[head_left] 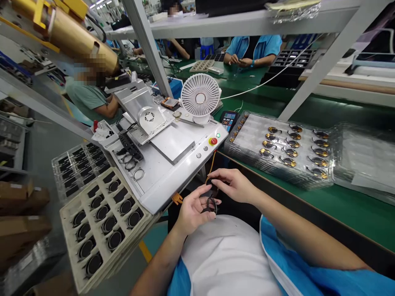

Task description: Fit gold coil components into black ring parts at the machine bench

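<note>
In front of my torso, my left hand (195, 209) has its fingers closed around a thin black ring-shaped part (211, 204), like a watch case. My right hand (237, 186) is just above and to the right, thumb and forefinger pinched on a small dark piece (210, 181). That piece is partly hidden by the fingers, and its exact kind cannot be made out. It is close to the ring, but whether the two touch is unclear. A beige tray (106, 258) at the left holds several similar round black parts (115, 240) in its pockets.
A white machine (173, 181) with a red stop button (213, 141) stands ahead, with a white fan (200, 98) on it. At the right, a stacked clear tray (247, 123) holds gold-and-black round parts with tails. A metal frame post (151, 45) rises ahead; co-workers sit beyond.
</note>
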`<state>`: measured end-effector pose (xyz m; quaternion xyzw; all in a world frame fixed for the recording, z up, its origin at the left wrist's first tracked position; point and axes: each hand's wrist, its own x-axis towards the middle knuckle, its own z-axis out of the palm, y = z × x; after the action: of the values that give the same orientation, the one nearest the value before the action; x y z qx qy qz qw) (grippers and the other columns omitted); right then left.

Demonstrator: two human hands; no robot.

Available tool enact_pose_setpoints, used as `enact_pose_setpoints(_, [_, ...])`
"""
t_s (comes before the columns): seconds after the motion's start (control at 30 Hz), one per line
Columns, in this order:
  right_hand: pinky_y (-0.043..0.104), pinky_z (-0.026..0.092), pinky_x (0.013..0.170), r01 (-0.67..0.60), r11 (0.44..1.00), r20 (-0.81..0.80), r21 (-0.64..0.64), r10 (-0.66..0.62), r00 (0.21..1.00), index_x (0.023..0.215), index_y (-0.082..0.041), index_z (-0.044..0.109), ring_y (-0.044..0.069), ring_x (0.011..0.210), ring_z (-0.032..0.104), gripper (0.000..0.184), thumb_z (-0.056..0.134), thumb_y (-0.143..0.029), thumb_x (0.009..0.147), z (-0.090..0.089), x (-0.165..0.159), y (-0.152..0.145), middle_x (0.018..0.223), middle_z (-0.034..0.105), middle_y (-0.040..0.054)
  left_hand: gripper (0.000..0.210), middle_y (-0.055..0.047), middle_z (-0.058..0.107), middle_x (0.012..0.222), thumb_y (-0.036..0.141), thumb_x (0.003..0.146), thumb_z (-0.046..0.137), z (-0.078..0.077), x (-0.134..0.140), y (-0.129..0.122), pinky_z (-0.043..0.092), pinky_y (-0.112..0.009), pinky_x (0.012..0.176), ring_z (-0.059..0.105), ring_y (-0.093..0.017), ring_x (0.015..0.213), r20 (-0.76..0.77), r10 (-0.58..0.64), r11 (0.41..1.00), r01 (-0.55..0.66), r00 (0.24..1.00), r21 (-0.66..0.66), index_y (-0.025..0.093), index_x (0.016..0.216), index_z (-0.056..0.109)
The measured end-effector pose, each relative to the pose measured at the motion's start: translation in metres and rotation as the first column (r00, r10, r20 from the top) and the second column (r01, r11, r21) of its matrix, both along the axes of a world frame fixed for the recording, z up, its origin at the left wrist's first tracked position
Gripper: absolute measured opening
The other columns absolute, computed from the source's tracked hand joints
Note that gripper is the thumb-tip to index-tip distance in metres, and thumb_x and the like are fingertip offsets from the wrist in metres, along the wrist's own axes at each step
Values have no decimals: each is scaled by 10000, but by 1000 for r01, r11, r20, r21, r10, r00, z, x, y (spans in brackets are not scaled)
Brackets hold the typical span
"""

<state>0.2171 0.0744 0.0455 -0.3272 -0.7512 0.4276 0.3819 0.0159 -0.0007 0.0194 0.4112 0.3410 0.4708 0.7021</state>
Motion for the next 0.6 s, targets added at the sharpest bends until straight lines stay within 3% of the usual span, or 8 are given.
enact_pose_setpoints(0.13, [345, 616, 763, 36, 982, -48, 188, -27, 998, 1128, -227, 751, 223, 903, 733, 200, 643, -302, 977, -11, -4, -6, 1035, 754, 102, 891, -201, 653, 1349, 445, 604, 966, -5, -3, -11, 586, -374, 796, 746, -335, 1031, -22, 60, 998, -60, 998, -14, 192, 1382, 611])
enact_pose_setpoints(0.23, [351, 626, 800, 72, 968, -101, 239, -49, 994, 1038, -248, 766, 221, 946, 740, 151, 623, -263, 990, -20, -8, -10, 1073, 753, 99, 999, -208, 587, 1446, 528, 544, 971, -8, -4, -16, 595, -375, 793, 761, -326, 979, -10, 107, 993, -108, 994, -38, 240, 1416, 579])
enact_pose_setpoints(0.33, [318, 613, 764, 30, 960, -94, 279, -4, 996, 951, -226, 728, 201, 919, 730, 150, 588, -206, 998, -23, -11, -12, 1062, 735, 105, 983, -206, 564, 1471, 556, 539, 963, -11, -6, -17, 596, -374, 786, 766, -322, 957, -2, 137, 989, -137, 991, -49, 253, 1399, 593])
enact_pose_setpoints(0.5, [309, 571, 786, -132, 926, 26, 354, 131, 991, 896, -203, 613, 202, 972, 688, 114, 552, -194, 992, -10, -16, 6, 1102, 685, 134, 886, -156, 752, 1111, 462, 612, 957, -17, -14, -12, 576, -390, 856, 752, -329, 1018, 42, 119, 992, -117, 992, -53, 176, 1381, 622])
enact_pose_setpoints(0.6, [312, 547, 749, 6, 975, 44, 224, -16, 999, 871, -209, 548, 201, 856, 686, 105, 580, -241, 966, 6, -29, 41, 941, 701, 94, 829, -131, 773, 1035, 446, 636, 945, -19, -18, -8, 566, -416, 915, 754, -312, 1015, 65, 204, 978, -200, 977, -55, 161, 1354, 644])
